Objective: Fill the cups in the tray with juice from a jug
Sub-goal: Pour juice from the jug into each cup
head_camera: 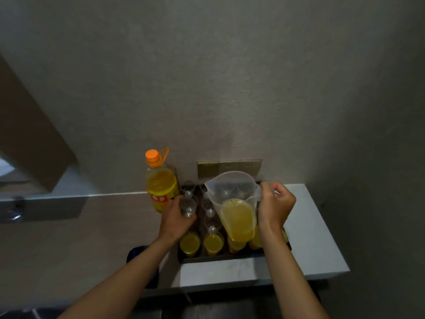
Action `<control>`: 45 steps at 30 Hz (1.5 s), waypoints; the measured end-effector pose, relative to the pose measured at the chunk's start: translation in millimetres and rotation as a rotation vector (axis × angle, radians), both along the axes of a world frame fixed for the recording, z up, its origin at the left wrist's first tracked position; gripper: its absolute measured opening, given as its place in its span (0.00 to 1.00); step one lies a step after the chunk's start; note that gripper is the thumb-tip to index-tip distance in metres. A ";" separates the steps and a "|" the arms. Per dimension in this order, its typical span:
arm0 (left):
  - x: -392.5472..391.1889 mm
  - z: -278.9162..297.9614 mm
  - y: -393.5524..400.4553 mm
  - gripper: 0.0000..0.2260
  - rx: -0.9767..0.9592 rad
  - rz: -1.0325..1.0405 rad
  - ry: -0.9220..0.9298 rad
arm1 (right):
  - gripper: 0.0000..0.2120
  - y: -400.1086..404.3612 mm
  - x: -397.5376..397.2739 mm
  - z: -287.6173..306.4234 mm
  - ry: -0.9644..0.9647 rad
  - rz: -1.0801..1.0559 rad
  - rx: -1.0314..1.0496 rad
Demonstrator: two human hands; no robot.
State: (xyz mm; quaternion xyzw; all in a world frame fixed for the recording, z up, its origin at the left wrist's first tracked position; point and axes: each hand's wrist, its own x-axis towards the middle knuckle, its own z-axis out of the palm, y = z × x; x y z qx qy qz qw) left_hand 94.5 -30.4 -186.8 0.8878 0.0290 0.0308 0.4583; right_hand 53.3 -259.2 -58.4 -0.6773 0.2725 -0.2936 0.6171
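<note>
Now: left hand (177, 217) grips empty cup (188, 207) left of jug (234, 203) | right hand (274, 207) holds jug handle, upright | spout faces cup.

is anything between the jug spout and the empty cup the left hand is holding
Nothing visible does. The jug, held by its handle in the right hand, hangs above the tray with its spout facing left. The empty cup gripped by the left hand sits just left of it, only open air between them.
</note>
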 end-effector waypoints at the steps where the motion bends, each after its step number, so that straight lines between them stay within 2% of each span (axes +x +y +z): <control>1: -2.5 8.6 -0.3 0.20 -0.019 0.011 -0.017 | 0.18 0.9 0.8 2.2 -0.003 0.004 0.001; 4: -6.6 35.1 -1.5 0.23 -0.085 0.061 -0.032 | 0.18 3.2 3.9 9.6 -0.005 0.000 0.017; 7: -6.0 51.8 0.0 0.32 -0.143 0.117 -0.014 | 0.18 6.3 8.0 20.4 -0.027 0.010 0.025; 9: -3.8 58.2 1.6 0.34 -0.187 0.145 -0.009 | 0.17 9.3 11.0 28.1 -0.041 0.018 0.013; 15: -2.1 82.0 7.8 0.30 -0.390 0.173 0.000 | 0.17 19.9 21.0 48.9 -0.032 0.066 -0.051; 18: -6.3 95.8 13.5 0.32 -0.459 0.157 -0.003 | 0.16 24.5 26.1 60.5 -0.060 0.118 -0.094; 26: -24.5 117.1 28.0 0.31 -0.436 0.104 -0.096 | 0.18 33.9 40.0 100.3 -0.078 0.243 -0.267; 29: -31.1 129.0 30.3 0.30 -0.460 0.052 -0.112 | 0.16 40.0 42.4 118.5 -0.081 0.275 -0.342; 32: -34.8 132.9 34.0 0.25 -0.509 -0.011 -0.088 | 0.17 45.3 43.8 135.8 -0.070 0.306 -0.425; 39: -40.9 143.3 33.7 0.26 -0.713 -0.025 -0.080 | 0.17 54.5 46.5 171.3 -0.051 0.353 -0.600; 45: -43.5 146.0 33.7 0.24 -0.753 -0.037 -0.118 | 0.19 65.2 43.5 190.9 -0.044 0.348 -0.737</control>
